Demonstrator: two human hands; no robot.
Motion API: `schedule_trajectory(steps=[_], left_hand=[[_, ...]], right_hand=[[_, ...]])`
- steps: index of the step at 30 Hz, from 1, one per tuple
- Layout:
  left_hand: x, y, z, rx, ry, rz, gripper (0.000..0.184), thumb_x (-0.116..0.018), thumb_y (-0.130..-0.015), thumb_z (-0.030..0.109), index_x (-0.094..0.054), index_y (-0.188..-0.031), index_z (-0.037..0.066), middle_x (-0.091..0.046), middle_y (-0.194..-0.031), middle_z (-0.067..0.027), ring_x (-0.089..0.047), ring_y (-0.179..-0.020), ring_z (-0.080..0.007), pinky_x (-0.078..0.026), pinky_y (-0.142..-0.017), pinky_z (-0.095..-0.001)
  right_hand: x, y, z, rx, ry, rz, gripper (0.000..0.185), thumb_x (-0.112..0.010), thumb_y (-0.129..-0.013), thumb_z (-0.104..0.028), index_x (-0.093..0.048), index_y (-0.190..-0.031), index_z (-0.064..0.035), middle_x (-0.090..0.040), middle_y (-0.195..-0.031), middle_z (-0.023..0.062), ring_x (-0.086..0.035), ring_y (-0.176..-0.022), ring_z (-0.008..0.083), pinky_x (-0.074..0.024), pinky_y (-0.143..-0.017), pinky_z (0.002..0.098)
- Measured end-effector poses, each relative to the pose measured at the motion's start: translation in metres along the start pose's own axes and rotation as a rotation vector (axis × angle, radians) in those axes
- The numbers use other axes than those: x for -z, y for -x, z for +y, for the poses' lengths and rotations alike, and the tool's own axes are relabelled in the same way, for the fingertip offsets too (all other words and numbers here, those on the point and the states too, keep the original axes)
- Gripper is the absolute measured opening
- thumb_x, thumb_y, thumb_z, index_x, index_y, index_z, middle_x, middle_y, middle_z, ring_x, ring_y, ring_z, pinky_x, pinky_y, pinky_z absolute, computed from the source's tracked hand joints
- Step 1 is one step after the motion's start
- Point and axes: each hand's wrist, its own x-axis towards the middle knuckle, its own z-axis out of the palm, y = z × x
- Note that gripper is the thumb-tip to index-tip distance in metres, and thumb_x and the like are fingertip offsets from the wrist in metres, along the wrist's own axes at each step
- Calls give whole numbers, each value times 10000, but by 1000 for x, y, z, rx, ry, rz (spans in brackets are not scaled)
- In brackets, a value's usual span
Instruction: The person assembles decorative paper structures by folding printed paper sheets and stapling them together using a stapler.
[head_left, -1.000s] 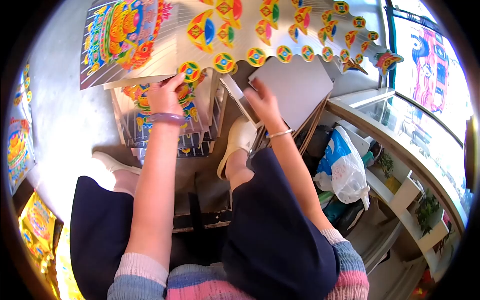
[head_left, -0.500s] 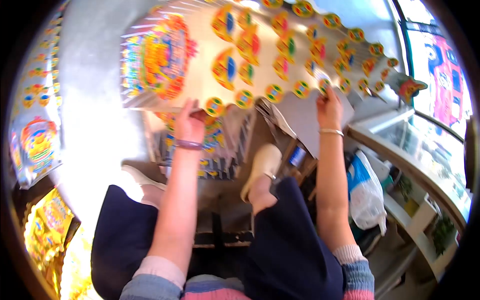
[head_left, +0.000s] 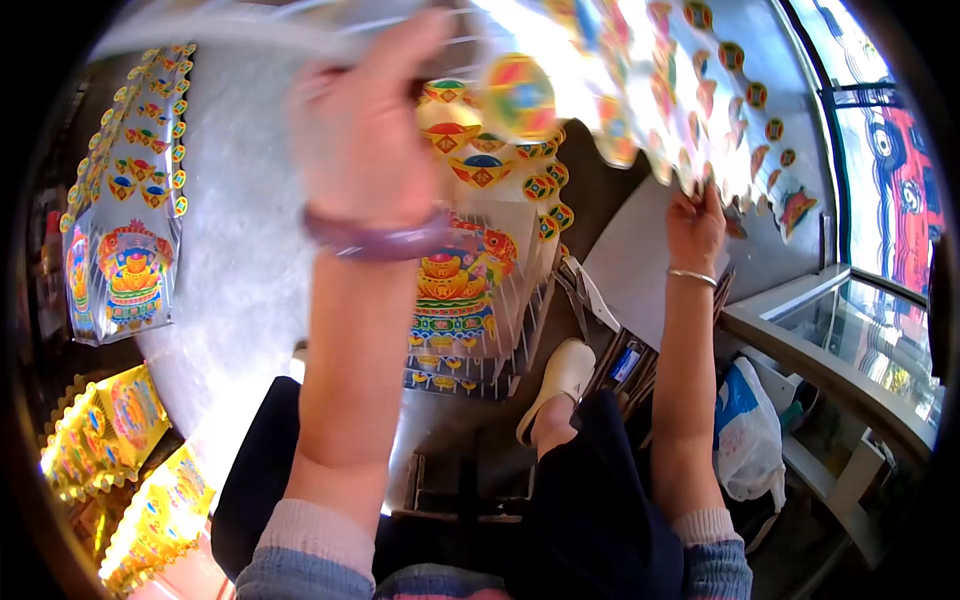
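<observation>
A long clear plastic sheet [head_left: 640, 70], printed with colourful ingots and round coins along a scalloped edge, is held up across the top. My left hand [head_left: 370, 140], with a purple bangle at the wrist, is raised close to the camera and blurred. Its fingers are closed at the sheet's near end, partly hidden behind the hand. My right hand [head_left: 697, 220], wearing a silvery bangle, pinches the lower scalloped edge farther right. Below them, a stack of similar printed sheets [head_left: 465, 290] lies between my feet.
Scissors [head_left: 590, 295] lie beside a pale board [head_left: 630, 260] right of the stack. Another printed piece [head_left: 130, 250] is at left, with shiny gold pieces [head_left: 120, 420] below. A glass-topped counter [head_left: 850, 320] and a plastic bag [head_left: 748, 430] stand at right.
My left hand has risen towards the camera, lifting and tilting the sheet's left end and uncovering more of the stack. My right hand has shifted slightly right and down, still pinching the edge.
</observation>
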Motion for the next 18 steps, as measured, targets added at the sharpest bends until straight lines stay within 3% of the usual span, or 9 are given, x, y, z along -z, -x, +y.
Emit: schedule_trajectory(steps=[2,5,6,11,13,15,18], left_hand=[[-14,27,31,113,-35,331,219,-490,-783,48,-574,-973,-22,-586,-1008,-134,-532,-980,-254,-398,-883,-394],[66,35,-5,132,214,470,138,-541,-811,187,-580,-833,57,-600,-802,-52,-565,-774,-194,-442,-763,-380],[154,37,-52,126,313,465,225,-541,-824,292,-560,-879,75,-591,-832,-58,-549,-761,-202,-437,-744,-383],[157,151,-169,607,686,517,569,-472,-796,522,-468,-1130,61,-549,-1080,-141,-523,-971,-279,-432,-792,-416],[104,177,-171,806,546,530,466,-560,-788,425,-499,-1083,70,-582,-992,-119,-551,-912,-240,-449,-730,-359],[79,184,-186,842,609,593,307,-628,-774,281,-547,-994,84,-599,-883,-64,-560,-855,-187,-453,-712,-321],[73,190,-201,861,656,635,176,-635,-776,187,-576,-914,94,-595,-813,-24,-562,-781,-149,-456,-684,-312]], right_hand=[[-55,35,28,1,61,52,63,-518,-843,-104,-540,-822,-48,-497,-663,10,-426,-533,80,-336,-424,178],[-51,46,55,-35,195,25,101,-564,-818,-119,-529,-738,-68,-470,-613,-9,-405,-490,75,-338,-433,188],[-44,48,66,-21,272,104,116,-579,-805,-119,-526,-713,-71,-464,-596,-13,-398,-479,74,-336,-437,193],[19,61,119,-80,457,220,107,-607,-776,-102,-551,-705,-44,-509,-621,1,-435,-501,81,-332,-453,205],[33,70,122,-101,532,212,95,-617,-782,-100,-556,-755,-33,-535,-665,10,-448,-506,84,-329,-440,189],[43,73,118,-80,577,218,94,-620,-781,-102,-561,-758,-31,-532,-659,4,-447,-512,81,-330,-451,191],[49,73,111,-66,632,244,91,-621,-782,-104,-570,-759,-33,-527,-653,-5,-447,-524,78,-335,-473,200]])
